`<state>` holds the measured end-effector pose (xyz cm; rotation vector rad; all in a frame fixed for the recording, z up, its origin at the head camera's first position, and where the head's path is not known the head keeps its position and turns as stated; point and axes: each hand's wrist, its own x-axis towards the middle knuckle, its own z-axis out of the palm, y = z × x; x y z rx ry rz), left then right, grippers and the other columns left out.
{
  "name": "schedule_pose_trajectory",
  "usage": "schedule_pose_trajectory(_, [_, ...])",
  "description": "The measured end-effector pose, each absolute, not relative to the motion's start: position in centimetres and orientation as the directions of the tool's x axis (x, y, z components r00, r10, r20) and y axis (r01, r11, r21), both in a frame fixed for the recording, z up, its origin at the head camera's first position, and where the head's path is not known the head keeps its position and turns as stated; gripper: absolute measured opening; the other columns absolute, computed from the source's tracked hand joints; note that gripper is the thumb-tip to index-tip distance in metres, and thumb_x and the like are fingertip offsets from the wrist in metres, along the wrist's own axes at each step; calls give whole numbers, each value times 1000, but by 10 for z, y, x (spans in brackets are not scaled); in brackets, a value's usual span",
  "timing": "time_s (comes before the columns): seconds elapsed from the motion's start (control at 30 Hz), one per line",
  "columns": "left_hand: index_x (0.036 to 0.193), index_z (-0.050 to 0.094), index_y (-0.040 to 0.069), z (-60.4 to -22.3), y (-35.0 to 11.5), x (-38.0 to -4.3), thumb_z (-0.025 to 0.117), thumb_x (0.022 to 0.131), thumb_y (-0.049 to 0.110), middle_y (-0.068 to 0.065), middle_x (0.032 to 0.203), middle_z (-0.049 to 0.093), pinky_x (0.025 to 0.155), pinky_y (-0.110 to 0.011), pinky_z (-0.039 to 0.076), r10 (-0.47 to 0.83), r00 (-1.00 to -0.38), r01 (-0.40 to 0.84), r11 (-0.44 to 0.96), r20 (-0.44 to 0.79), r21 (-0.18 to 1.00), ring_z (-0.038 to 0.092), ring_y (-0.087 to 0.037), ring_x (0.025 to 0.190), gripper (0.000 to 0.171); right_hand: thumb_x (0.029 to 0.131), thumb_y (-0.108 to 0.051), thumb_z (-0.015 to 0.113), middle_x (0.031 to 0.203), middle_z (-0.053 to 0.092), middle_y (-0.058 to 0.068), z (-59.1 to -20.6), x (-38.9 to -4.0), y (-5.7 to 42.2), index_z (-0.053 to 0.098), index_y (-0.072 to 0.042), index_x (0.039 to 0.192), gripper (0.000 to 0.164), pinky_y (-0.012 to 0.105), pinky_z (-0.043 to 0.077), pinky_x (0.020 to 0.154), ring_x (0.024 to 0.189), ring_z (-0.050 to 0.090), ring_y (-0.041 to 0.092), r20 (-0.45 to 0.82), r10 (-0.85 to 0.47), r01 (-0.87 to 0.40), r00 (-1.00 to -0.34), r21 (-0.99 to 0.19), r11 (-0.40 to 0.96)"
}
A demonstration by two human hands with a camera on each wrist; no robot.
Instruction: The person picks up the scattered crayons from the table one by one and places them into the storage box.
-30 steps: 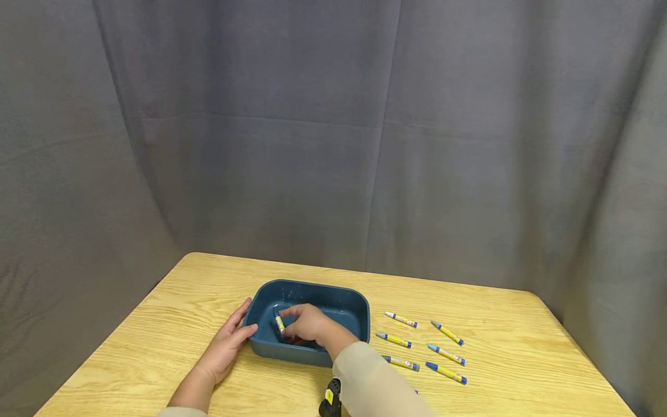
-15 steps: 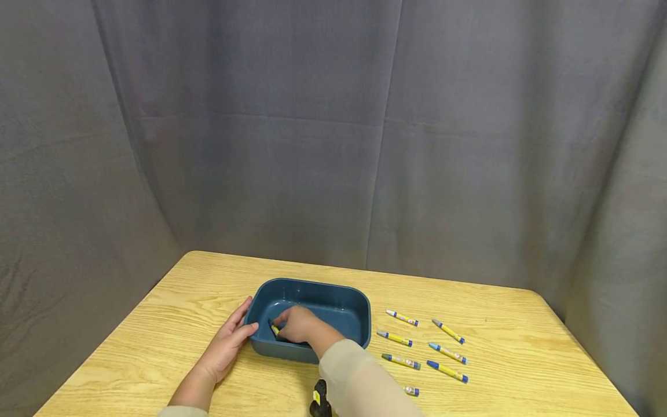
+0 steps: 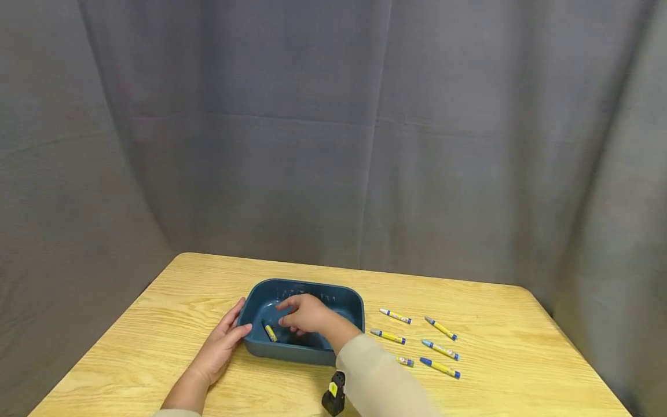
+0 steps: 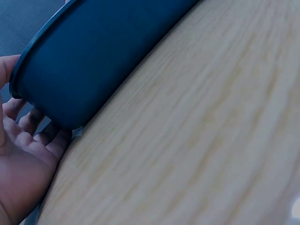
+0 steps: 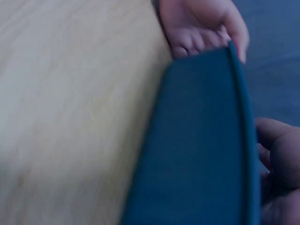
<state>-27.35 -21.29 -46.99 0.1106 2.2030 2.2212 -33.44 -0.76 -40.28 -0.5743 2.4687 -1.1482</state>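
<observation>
A dark blue rectangular bin (image 3: pixel 292 353) rests on the table. My left hand (image 3: pixel 219 347) grips its left end; in the left wrist view the thumb is at the rim and the fingers curl against the outer wall. Inside, toward the left end, lies a yellow-wrapped crayon (image 3: pixel 270 333). My right hand (image 3: pixel 307 315) reaches over the bin's near wall, just right of that crayon, thumb and forefinger apart and holding nothing. The right forearm covers the near right corner of the bin. The right wrist view shows the bin's outer wall (image 5: pixel 197 140) with both hands partly in view.
Several crayons lie on the table right of the bin, among them a white one (image 3: pixel 395 316), a light blue one (image 3: pixel 440 350) and a blue one (image 3: pixel 440 368). The right sleeve hides part of one crayon (image 3: pixel 405 361). Grey curtains (image 3: pixel 333 145) hang behind the wooden table (image 3: pixel 130 359).
My right hand has lowered the crayon into the bin and let it go, then moved up and right off it. The left hand keeps its place on the bin.
</observation>
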Motion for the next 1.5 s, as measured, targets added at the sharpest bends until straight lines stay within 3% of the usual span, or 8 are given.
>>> schedule_pose_trajectory(0.4, [158,8,8,-469,-224,-272,49,100,14,-15,166,5,90,3,34,63,-996,59,6,59,998,8,-34,150,72,94,-17,64,111,67,13,-369,-356,70,57,-7,136,44,41,58,84,105,63,37,-70,-493,-216,-867,-839,500])
schedule_pose_trajectory(0.6, [158,8,9,-469,-228,-269,50,100,15,-15,166,5,90,3,33,57,-997,57,22,56,998,7,-34,149,72,95,-15,62,111,66,14,-369,-362,120,57,-6,136,42,40,56,83,101,64,28,-23,-409,-206,-912,-836,508])
schedule_pose_trajectory(0.7, [159,9,10,-469,-228,-270,50,100,16,-14,166,5,92,2,33,50,-997,52,26,51,998,10,-27,149,72,95,-15,61,110,66,13,-372,-364,145,55,-5,137,43,42,56,85,100,64,22,-20,-380,-199,-925,-826,528])
schedule_pose_trajectory(0.77, [159,9,11,-469,-228,-270,51,100,16,-13,166,6,93,2,33,49,-998,48,27,47,998,18,-8,147,72,96,-15,61,111,66,12,-375,-364,160,55,-4,137,44,43,55,86,103,64,25,-28,-355,-178,-935,-827,533])
schedule_pose_trajectory(0.93, [159,10,11,-469,-229,-268,52,100,18,-13,166,6,93,2,34,53,-997,52,19,51,998,33,30,110,73,98,-17,59,119,64,16,-384,-363,193,51,-5,141,45,44,53,88,115,59,36,-54,-290,-122,-956,-822,556])
schedule_pose_trajectory(1.17, [159,9,11,-470,-232,-266,52,99,18,-15,166,6,91,2,35,47,-998,51,16,51,999,35,31,110,73,98,-14,57,123,60,22,-398,-358,231,48,2,141,47,46,52,82,108,59,35,-70,-217,-74,-974,-804,590])
schedule_pose_trajectory(1.37, [159,8,11,-470,-235,-264,51,100,18,-16,166,5,92,2,34,47,-998,44,42,42,998,22,1,143,73,96,-12,59,116,62,21,-412,-354,251,51,4,137,45,45,52,85,101,61,28,-45,-138,-54,-989,-765,642])
schedule_pose_trajectory(1.5, [159,8,11,-470,-236,-263,52,100,19,-15,166,5,91,3,33,51,-998,46,38,44,998,32,28,118,74,95,-12,60,115,61,22,-421,-352,260,53,4,134,43,40,51,82,100,60,27,-52,-98,-26,-994,-751,660])
